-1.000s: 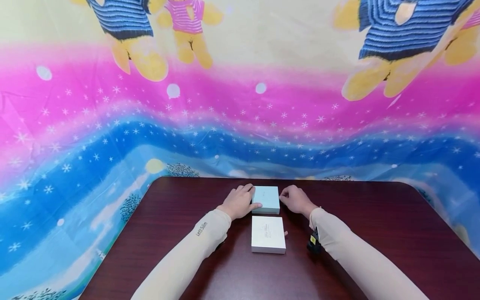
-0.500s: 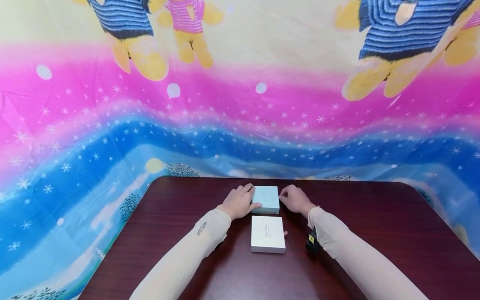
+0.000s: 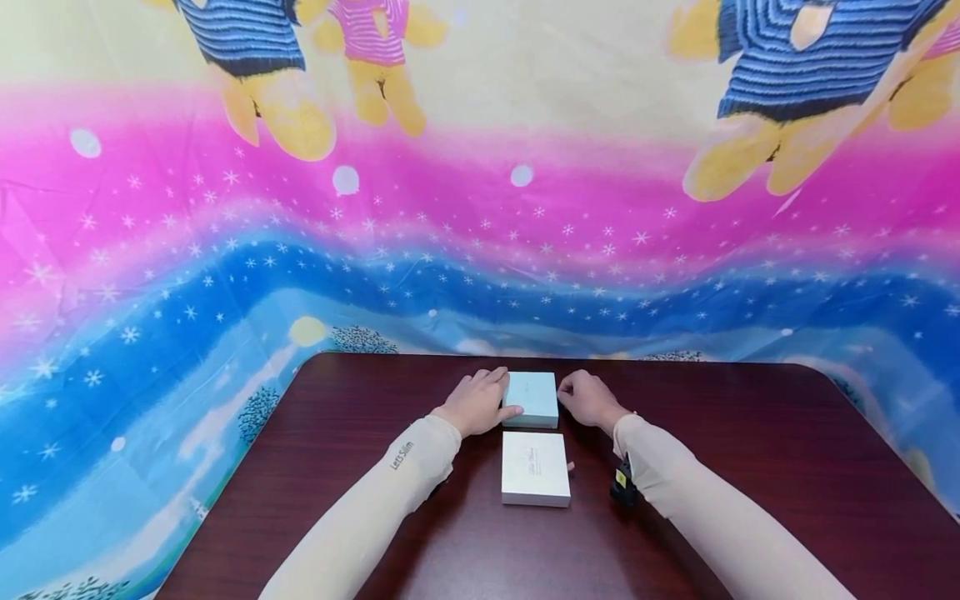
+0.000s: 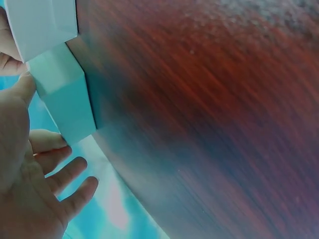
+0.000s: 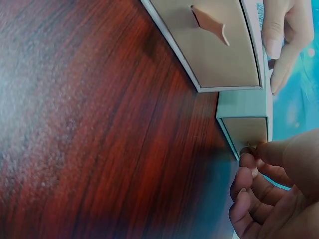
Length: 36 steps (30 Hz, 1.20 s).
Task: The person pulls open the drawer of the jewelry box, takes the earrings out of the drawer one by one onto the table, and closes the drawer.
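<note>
A pale green drawer box (image 3: 532,398) lies flat on the table toward the back. My left hand (image 3: 477,403) holds it from the left, thumb at the near corner and fingers at the far one. At its right side my right hand (image 3: 588,397) pinches a small pull tab on the beige drawer front (image 5: 245,130), mostly hidden by the fingertips. The drawer looks closed. Just nearer to me lies a white drawer box (image 3: 536,469) with faint print on top. Its pink ribbon pull tab (image 5: 210,25) sticks out to the right, touched by neither hand.
Both boxes stand on a dark red-brown wooden table (image 3: 720,442) with rounded far corners. Behind its far edge hangs a cloth (image 3: 480,208) printed with bears and snowflakes. A small black device (image 3: 623,483) sits under the right wrist.
Both hands keep their places at the pale green box, and both boxes stay put. The right sleeve and wrist shift very slightly to the left.
</note>
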Each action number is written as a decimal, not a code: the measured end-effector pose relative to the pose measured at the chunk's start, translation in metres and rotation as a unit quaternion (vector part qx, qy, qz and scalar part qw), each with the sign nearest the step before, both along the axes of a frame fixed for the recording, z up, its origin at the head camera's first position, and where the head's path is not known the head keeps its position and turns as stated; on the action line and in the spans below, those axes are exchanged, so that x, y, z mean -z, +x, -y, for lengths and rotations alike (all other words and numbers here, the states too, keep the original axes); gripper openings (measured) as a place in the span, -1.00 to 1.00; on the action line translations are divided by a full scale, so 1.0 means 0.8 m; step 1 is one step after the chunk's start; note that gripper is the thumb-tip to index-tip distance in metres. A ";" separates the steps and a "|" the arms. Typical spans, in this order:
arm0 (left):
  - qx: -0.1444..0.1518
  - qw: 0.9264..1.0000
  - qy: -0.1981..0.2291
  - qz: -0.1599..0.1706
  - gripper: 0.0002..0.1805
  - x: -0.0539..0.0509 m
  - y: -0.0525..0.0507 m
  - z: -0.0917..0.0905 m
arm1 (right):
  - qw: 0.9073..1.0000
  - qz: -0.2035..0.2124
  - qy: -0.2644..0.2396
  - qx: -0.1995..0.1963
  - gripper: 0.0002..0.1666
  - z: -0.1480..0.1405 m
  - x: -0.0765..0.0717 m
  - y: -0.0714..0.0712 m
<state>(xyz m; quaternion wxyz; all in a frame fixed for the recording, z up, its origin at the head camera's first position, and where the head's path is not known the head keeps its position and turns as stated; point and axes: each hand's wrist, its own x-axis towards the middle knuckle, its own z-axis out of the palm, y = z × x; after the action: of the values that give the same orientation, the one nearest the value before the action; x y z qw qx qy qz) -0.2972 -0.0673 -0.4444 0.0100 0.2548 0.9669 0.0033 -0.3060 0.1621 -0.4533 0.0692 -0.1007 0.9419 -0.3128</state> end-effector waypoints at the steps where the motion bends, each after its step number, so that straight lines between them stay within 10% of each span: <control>1: 0.000 1.000 0.001 0.004 -0.12 0.000 0.000 0.000 | 1.000 0.000 0.001 -0.001 -0.52 0.000 0.000 0.000; 36: -0.007 0.997 0.072 0.038 -0.07 0.000 -0.012 0.006 | 1.000 -0.006 0.004 -0.014 -0.46 -0.003 0.000 0.002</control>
<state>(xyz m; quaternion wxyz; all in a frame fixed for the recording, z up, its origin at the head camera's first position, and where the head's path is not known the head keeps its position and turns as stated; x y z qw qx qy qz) -0.3068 -0.0720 -0.4441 0.0279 0.2477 0.9649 0.0827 -0.3047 0.1644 -0.4537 0.0687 -0.1153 0.9420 -0.3077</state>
